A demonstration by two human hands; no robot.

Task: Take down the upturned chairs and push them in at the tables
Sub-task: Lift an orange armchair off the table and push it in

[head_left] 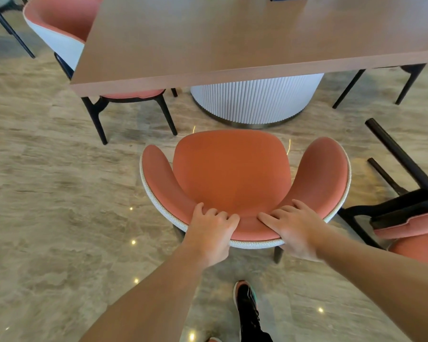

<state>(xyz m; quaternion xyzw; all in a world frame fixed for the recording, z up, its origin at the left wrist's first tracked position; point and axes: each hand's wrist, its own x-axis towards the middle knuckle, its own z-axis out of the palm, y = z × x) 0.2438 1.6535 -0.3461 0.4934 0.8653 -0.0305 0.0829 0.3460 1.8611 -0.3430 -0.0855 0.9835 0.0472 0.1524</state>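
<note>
An orange-pink upholstered chair (232, 169) with a white outer shell stands upright on the floor, its seat facing the wooden table (232, 33). My left hand (211, 233) grips the top of the backrest, fingers curled over the rim. Beside it, my right hand (294, 230) holds the same rim, fingers lying over the inner cushion. The chair stands short of the table edge, in front of the table's white ribbed pedestal (257, 97).
A matching chair (67, 30) is pushed in at the table's left side. At the right, another chair (410, 218) lies tilted, its black legs pointing up. More black chair legs (405, 82) show under the table's right end. My shoe (247, 309) is behind the chair on the marble floor.
</note>
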